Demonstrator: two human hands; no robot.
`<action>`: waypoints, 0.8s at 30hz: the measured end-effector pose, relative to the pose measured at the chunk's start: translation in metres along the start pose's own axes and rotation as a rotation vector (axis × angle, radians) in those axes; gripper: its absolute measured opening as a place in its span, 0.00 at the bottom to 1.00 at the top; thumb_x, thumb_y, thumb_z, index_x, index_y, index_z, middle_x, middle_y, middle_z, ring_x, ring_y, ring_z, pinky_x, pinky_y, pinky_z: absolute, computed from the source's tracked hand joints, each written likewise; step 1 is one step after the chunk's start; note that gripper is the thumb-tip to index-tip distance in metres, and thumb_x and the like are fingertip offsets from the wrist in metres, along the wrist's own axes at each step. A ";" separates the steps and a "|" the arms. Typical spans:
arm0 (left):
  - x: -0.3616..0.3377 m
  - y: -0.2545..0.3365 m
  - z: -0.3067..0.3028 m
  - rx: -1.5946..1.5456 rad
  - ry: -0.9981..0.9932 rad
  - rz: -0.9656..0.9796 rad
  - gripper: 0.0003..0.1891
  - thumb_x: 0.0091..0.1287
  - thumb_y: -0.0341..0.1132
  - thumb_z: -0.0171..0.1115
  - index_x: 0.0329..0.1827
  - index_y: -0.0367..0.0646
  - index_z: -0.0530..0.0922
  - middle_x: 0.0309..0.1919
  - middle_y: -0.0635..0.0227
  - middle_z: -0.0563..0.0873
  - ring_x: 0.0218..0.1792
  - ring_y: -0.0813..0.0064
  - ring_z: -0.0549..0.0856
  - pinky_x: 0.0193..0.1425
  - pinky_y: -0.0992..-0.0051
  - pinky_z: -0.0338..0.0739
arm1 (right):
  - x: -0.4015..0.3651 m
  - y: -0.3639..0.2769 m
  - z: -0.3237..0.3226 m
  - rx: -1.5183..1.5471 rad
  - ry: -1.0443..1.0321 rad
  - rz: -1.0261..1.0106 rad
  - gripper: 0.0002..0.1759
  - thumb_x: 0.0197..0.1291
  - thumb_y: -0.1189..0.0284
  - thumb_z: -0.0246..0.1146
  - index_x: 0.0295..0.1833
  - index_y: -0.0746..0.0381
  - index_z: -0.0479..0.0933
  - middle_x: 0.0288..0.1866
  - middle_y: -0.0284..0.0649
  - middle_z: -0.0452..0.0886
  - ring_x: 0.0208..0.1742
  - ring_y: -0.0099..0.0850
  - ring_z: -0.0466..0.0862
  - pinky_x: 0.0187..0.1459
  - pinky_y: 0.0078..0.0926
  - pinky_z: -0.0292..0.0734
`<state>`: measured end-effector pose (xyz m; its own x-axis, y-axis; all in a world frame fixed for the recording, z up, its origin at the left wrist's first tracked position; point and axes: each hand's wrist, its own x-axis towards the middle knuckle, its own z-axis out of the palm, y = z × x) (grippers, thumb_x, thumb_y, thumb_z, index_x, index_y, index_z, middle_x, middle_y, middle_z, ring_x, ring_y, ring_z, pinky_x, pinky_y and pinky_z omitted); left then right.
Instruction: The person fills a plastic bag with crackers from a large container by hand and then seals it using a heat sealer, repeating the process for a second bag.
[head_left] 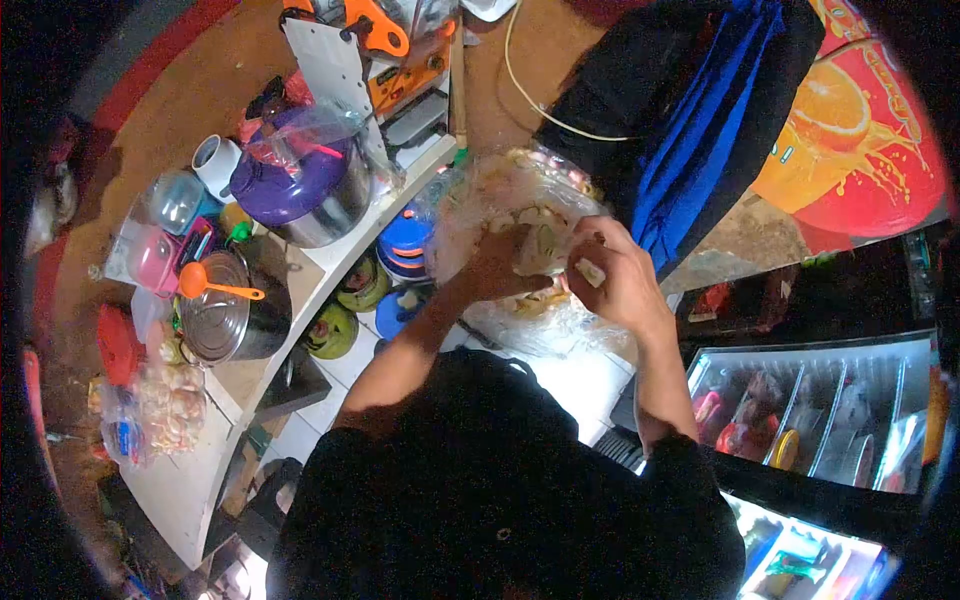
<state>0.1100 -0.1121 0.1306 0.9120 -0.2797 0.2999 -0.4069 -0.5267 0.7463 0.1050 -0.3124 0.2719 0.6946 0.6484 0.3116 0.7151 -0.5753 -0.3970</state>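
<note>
A large clear plastic bag (pixel 590 335) lies open in front of me, with pale pieces of food (pixel 540 240) inside it. My left hand (pixel 500 265) reaches into the bag's opening, its fingers curved around some pale pieces; whether it grips them is hard to make out. On the right, my right hand (pixel 615 275) is raised over the bag's edge with bent fingers closed on a small pale piece (pixel 590 271).
A counter on the left holds a steel pot with a purple lid (pixel 285 170), an orange ladle (pixel 205 281), containers and a bag of round items (pixel 175 405). Blue-lidded tubs (pixel 405 240) sit below. A lit display fridge (pixel 810 410) stands at right, beside blue-black fabric (pixel 700 120).
</note>
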 end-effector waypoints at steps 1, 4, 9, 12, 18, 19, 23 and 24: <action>0.000 -0.003 0.002 0.172 0.000 -0.065 0.42 0.50 0.51 0.77 0.66 0.42 0.69 0.59 0.51 0.79 0.63 0.53 0.75 0.67 0.56 0.65 | 0.001 0.003 -0.001 -0.043 -0.021 -0.001 0.13 0.45 0.78 0.69 0.40 0.65 0.81 0.54 0.44 0.77 0.54 0.43 0.80 0.52 0.32 0.76; 0.004 -0.006 0.003 0.034 0.064 0.018 0.42 0.49 0.49 0.77 0.67 0.44 0.70 0.57 0.52 0.81 0.59 0.53 0.78 0.65 0.56 0.68 | 0.000 0.007 0.000 0.140 0.157 0.026 0.11 0.48 0.76 0.71 0.39 0.63 0.82 0.50 0.44 0.77 0.50 0.44 0.80 0.49 0.31 0.76; 0.003 0.024 -0.008 0.191 0.137 -0.033 0.40 0.46 0.46 0.77 0.65 0.46 0.72 0.52 0.54 0.83 0.53 0.54 0.82 0.60 0.58 0.73 | 0.003 -0.009 0.017 -0.057 0.175 0.168 0.11 0.51 0.70 0.73 0.38 0.63 0.82 0.43 0.43 0.76 0.46 0.42 0.80 0.45 0.32 0.75; 0.002 0.026 -0.008 0.230 0.203 -0.035 0.40 0.44 0.43 0.77 0.65 0.48 0.72 0.50 0.56 0.84 0.50 0.56 0.84 0.57 0.58 0.74 | 0.005 -0.008 0.025 -0.061 0.179 0.172 0.13 0.49 0.67 0.75 0.35 0.64 0.82 0.35 0.42 0.76 0.39 0.42 0.79 0.41 0.33 0.75; -0.002 0.014 -0.007 0.199 0.292 -0.047 0.41 0.41 0.39 0.77 0.64 0.50 0.72 0.47 0.60 0.85 0.49 0.58 0.84 0.55 0.59 0.75 | 0.009 0.002 0.032 0.235 0.122 0.073 0.12 0.47 0.72 0.76 0.32 0.66 0.81 0.31 0.40 0.76 0.33 0.31 0.78 0.36 0.28 0.72; -0.004 0.013 -0.007 0.229 0.337 -0.020 0.40 0.41 0.39 0.77 0.63 0.50 0.73 0.47 0.61 0.85 0.48 0.58 0.84 0.55 0.59 0.75 | 0.009 0.003 0.031 0.277 0.093 0.125 0.11 0.47 0.74 0.76 0.33 0.65 0.80 0.32 0.39 0.77 0.32 0.27 0.76 0.34 0.25 0.71; -0.005 0.015 -0.007 0.177 0.294 -0.072 0.40 0.41 0.39 0.78 0.62 0.50 0.73 0.48 0.61 0.85 0.49 0.57 0.84 0.55 0.60 0.75 | 0.011 -0.010 0.023 0.188 -0.096 0.369 0.12 0.47 0.76 0.76 0.35 0.65 0.80 0.33 0.38 0.79 0.29 0.19 0.72 0.28 0.20 0.66; -0.004 0.015 -0.007 0.094 0.272 -0.112 0.39 0.41 0.40 0.79 0.62 0.49 0.73 0.49 0.60 0.85 0.50 0.56 0.84 0.56 0.60 0.75 | 0.009 -0.008 0.022 0.187 -0.095 0.369 0.12 0.47 0.76 0.76 0.35 0.65 0.80 0.33 0.38 0.79 0.29 0.19 0.72 0.28 0.20 0.66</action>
<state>0.1008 -0.1131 0.1451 0.9265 0.0023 0.3764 -0.2947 -0.6175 0.7293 0.1038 -0.2905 0.2591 0.8849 0.4639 0.0414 0.3871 -0.6831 -0.6193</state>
